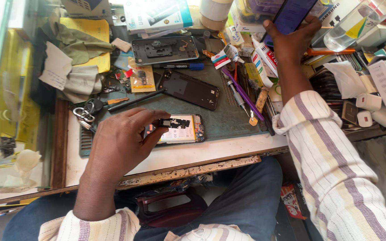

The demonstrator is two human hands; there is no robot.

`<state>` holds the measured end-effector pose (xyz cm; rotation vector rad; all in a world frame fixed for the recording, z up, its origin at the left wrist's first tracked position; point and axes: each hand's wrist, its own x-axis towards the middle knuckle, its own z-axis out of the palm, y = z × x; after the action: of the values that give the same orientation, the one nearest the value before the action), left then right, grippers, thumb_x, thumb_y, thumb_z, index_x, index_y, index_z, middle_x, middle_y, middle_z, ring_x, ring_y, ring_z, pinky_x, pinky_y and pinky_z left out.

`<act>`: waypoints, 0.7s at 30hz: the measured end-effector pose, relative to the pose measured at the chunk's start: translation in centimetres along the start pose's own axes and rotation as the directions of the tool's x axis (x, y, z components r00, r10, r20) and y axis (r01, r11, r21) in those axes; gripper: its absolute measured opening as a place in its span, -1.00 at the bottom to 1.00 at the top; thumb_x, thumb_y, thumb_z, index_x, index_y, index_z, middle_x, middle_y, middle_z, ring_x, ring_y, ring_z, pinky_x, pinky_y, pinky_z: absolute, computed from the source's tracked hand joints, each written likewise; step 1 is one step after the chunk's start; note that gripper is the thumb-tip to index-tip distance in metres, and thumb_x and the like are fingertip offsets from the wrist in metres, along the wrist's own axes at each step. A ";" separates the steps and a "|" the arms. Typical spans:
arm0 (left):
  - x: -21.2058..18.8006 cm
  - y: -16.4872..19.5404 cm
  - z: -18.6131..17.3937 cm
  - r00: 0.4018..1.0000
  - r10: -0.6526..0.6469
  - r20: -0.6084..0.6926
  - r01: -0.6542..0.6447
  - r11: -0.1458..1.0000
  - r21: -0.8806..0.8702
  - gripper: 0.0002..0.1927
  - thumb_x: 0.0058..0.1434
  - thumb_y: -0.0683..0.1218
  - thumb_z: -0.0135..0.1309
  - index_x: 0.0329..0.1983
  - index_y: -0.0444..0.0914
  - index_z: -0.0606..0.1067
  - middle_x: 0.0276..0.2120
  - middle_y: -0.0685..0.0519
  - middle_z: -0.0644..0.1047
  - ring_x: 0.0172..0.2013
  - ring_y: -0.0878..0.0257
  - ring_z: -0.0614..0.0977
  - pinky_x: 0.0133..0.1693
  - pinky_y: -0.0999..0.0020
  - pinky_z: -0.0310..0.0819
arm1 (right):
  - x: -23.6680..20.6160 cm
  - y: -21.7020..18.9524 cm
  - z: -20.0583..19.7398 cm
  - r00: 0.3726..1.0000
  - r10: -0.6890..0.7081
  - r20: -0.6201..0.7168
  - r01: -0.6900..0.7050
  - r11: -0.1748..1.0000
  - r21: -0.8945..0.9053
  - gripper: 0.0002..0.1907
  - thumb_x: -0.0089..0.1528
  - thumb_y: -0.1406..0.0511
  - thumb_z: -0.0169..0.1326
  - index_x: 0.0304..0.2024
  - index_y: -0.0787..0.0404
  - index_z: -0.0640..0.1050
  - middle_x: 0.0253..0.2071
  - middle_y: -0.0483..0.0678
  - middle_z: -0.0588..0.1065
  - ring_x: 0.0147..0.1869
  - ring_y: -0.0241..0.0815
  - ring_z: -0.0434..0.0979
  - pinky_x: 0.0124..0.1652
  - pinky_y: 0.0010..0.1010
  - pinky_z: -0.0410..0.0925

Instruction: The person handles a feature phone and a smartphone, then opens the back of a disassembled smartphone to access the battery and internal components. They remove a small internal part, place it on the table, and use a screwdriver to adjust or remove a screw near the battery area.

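My left hand [123, 143] pinches a small black phone part [175, 123] between thumb and fingers, just above an opened phone [185, 132] with its battery showing, which lies on the green work mat [233, 118]. Far across the bench, my right hand [291, 40] holds up a dark blue phone [293, 13]. A black back cover [190, 89] and a dark phone frame [164, 49] lie on the mat beyond the opened phone.
Screwdrivers, a purple tool [242, 93] and a black pen [135, 100] lie on the mat. Keys [85, 114] and crumpled cloths [74, 78] sit at left. Boxes, a clear bottle [351, 24] and chargers [369, 102] crowd the back and right. The table edge [188, 172] is worn.
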<state>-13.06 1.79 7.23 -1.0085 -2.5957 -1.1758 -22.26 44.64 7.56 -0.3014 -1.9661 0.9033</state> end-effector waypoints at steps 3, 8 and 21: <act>-0.2 -0.2 -0.4 0.999 0.021 -0.027 -0.021 1.000 0.007 -0.75 0.15 0.00 0.29 -0.10 -0.09 0.65 -0.26 0.05 0.67 -0.44 0.09 0.68 -0.39 0.17 0.53 | 0.0 -0.5 0.8 0.995 -0.048 -0.087 0.035 0.989 -0.146 -0.03 0.10 0.22 0.68 0.15 0.18 0.14 0.12 0.08 0.36 0.18 -0.04 0.48 0.20 -0.24 0.37; -0.4 -0.7 -0.6 0.999 0.014 -0.035 -0.015 0.999 -0.030 -0.74 0.15 -0.02 0.29 -0.08 -0.10 0.65 -0.21 0.06 0.68 -0.43 0.13 0.71 -0.38 0.21 0.57 | -0.2 -0.9 0.9 0.997 0.077 0.018 -0.078 0.990 0.115 -0.14 0.21 0.33 0.60 0.16 0.15 0.14 0.16 0.04 0.37 0.27 -0.08 0.46 0.30 -0.26 0.35; -0.6 -0.8 -0.5 0.998 0.034 -0.053 -0.034 0.999 -0.003 -0.75 0.15 -0.05 0.30 -0.09 -0.12 0.64 -0.18 0.05 0.68 -0.36 0.12 0.72 -0.34 0.21 0.58 | -0.3 -0.1 -0.5 0.989 0.133 0.071 -0.140 0.983 0.119 0.03 0.15 0.31 0.59 0.35 0.05 0.06 0.19 0.06 0.32 0.30 -0.06 0.41 0.27 -0.22 0.42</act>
<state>-13.20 0.73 6.90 -1.0040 -2.5273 -1.1836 -21.64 44.71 7.59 -0.3432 -1.9556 1.1307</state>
